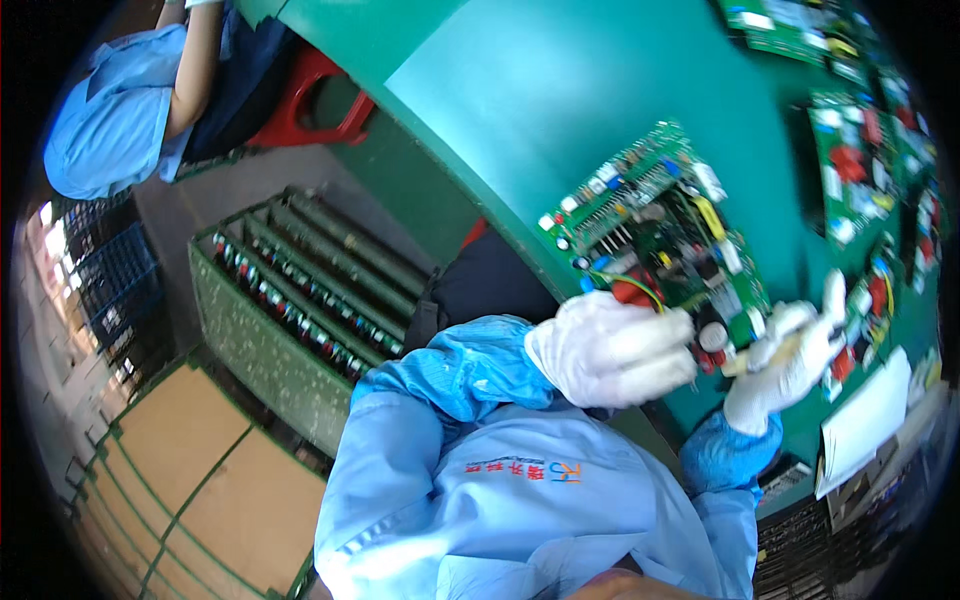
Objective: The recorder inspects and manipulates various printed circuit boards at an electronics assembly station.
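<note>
Holding your left hand (615, 352) half-curled at seven o'clock and your right hand (785, 368) partly spread at four around the populated circuit board (660, 243) on the green tabletop (775, 150), both grips impossible to tell, you are perhaps risking a dislodged yellow wire (645, 287) by brushing it.

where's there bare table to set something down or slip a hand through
Widest: the green tabletop beyond the middle circuit board, bordered by the table's left edge and the upper-right boards. A narrower strip runs between that board and the boards at right. Crowded: the right side, and the board's near edge, where the left hand and right hand are.
</note>
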A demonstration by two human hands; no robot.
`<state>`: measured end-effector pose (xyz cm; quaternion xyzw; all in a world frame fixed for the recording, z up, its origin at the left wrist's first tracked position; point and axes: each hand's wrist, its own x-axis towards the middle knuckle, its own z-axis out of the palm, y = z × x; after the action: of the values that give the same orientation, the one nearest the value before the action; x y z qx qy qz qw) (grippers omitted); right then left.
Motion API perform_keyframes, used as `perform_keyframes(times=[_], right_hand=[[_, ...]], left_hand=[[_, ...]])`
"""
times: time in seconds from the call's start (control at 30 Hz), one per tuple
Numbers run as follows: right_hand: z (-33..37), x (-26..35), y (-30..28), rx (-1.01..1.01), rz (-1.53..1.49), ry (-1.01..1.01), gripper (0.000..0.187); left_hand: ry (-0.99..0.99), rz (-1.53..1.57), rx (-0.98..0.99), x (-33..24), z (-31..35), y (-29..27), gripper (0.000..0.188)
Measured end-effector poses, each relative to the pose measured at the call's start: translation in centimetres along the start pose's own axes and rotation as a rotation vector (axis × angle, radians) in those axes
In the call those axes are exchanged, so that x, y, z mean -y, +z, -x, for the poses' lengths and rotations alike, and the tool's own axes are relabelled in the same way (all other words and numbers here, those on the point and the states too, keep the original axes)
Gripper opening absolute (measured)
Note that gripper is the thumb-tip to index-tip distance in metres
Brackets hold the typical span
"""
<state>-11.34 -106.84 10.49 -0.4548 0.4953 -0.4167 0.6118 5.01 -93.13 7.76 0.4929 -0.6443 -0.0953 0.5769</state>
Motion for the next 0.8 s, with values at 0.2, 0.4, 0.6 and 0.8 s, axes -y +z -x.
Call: perform_keyframes(times=[0.2, 0.4, 0.6, 0.8], right_hand=[[0.2, 1.3, 0.3, 0.144, -0.001, -0.056, 0.051], [2.5, 3.2, -0.2, 0.072, 0.266, 0.010, 0.048], [4.1, 2.8, -2.4, 0.214, 0.484, 0.168, 0.044], [2.7, 1.9, -3.8, 0.312, 0.170, 0.166, 0.038]], left_hand=[[0.166, -0.251, -0.082, -1.6, 0.2, -1.8, 0.029], [-0.402, -0.309, -0.383, 0.3, -2.5, -5.8, 0.038], [-0.778, 0.763, -0.177, 2.8, -3.5, -7.5, 0.042], [-0.808, 0.900, -0.236, 0.9, -3.1, -4.4, 0.046]])
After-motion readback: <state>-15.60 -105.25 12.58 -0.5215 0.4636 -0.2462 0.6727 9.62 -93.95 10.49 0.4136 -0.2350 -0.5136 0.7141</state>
